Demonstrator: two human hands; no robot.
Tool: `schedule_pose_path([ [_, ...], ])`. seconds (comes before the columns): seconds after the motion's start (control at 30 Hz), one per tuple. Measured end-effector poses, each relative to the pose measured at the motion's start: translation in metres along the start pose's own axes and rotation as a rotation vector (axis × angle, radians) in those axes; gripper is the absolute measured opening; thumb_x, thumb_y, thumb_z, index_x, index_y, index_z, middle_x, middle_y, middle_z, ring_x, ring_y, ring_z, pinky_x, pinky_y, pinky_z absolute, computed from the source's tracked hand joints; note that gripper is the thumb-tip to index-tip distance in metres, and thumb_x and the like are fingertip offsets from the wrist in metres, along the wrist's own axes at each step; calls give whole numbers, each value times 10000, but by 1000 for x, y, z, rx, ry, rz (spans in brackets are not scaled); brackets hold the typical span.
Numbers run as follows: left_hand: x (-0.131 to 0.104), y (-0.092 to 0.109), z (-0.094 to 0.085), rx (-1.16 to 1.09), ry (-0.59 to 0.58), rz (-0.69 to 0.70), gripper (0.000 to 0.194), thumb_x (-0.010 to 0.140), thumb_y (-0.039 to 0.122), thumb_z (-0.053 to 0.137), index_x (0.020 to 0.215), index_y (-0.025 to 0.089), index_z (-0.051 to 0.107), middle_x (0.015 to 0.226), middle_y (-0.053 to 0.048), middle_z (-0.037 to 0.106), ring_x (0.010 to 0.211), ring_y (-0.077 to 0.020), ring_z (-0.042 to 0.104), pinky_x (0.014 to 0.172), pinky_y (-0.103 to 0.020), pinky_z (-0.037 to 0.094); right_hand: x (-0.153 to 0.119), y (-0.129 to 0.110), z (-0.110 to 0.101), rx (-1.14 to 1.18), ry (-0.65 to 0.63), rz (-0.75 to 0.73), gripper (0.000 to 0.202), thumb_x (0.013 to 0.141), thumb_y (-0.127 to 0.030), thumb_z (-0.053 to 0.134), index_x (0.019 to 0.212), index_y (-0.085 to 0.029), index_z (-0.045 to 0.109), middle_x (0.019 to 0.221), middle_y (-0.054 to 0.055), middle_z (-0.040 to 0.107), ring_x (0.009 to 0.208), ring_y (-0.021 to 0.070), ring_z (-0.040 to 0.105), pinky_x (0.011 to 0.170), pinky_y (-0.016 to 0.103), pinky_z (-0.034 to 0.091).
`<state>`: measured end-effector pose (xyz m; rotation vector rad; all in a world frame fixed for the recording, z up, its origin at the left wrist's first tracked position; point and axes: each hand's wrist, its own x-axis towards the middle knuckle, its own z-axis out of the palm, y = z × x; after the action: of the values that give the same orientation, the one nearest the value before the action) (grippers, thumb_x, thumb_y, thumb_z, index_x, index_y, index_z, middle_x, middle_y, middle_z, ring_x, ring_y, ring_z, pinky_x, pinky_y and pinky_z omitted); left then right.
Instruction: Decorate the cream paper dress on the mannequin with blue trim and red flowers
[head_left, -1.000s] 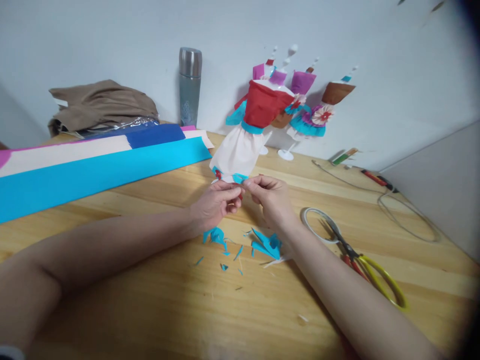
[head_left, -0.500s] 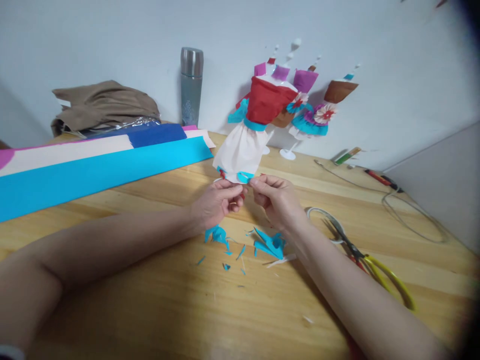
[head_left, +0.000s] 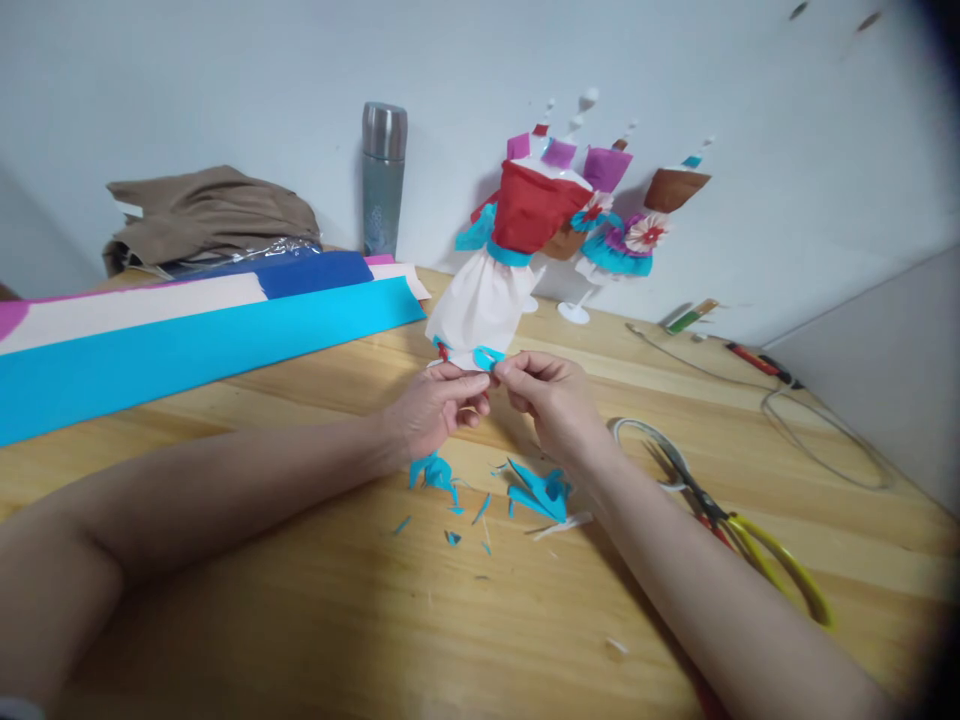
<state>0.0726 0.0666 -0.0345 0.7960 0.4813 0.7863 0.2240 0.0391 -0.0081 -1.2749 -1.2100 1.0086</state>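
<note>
A small paper dress with a red top, a blue waistband and a white skirt (head_left: 480,295) leans in front of me, its hem toward my hands. My left hand (head_left: 442,408) pinches the skirt's lower edge between thumb and fingers. Beside it, my right hand (head_left: 553,395) is closed on the end of a short blue paper strip (head_left: 486,357) lying against the hem. That strip looks bent into a small loop. A little red and blue decoration (head_left: 442,349) is on the hem's left part. Both hands' inner fingertips are partly hidden.
Blue paper scraps (head_left: 540,492) litter the wood below my hands. Yellow-handled scissors (head_left: 780,565) lie right, by a tape roll (head_left: 619,432). Long blue paper (head_left: 202,345), brown cloth (head_left: 217,205) and a flask (head_left: 384,185) are left; several dress stands (head_left: 574,312) and a cable (head_left: 817,435) lie beyond.
The blue strip's free part has curled more, and my right hand has shifted slightly left toward my left hand. The whole view has tilted a little; the dress stays in place.
</note>
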Motion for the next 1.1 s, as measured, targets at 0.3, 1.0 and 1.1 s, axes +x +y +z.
schedule_pose_path([
  [0.3,1,0,1,-33,20,22,221,697,289,820,752,142,664,756,-14,627,626,-91,543,542,-222,348,0,-5,0,-106,44,-78,263,603,-429,837,582,-221,678,587,34,674,551,148,573,548,293,431],
  [1.0,3,0,-2,-95,11,-15,255,861,390,703,877,139,663,912,-71,707,636,-104,560,568,-243,367,4,-6,-5,462,-224,349,230,596,-258,822,635,-157,619,646,-18,555,479,27,240,429,201,193],
  [1.1,3,0,-2,-101,9,-3,259,842,390,723,856,137,669,886,-57,695,631,-102,564,558,-241,365,5,-7,-6,461,-263,381,238,595,-278,829,668,-152,641,673,-14,560,485,27,230,425,200,200],
])
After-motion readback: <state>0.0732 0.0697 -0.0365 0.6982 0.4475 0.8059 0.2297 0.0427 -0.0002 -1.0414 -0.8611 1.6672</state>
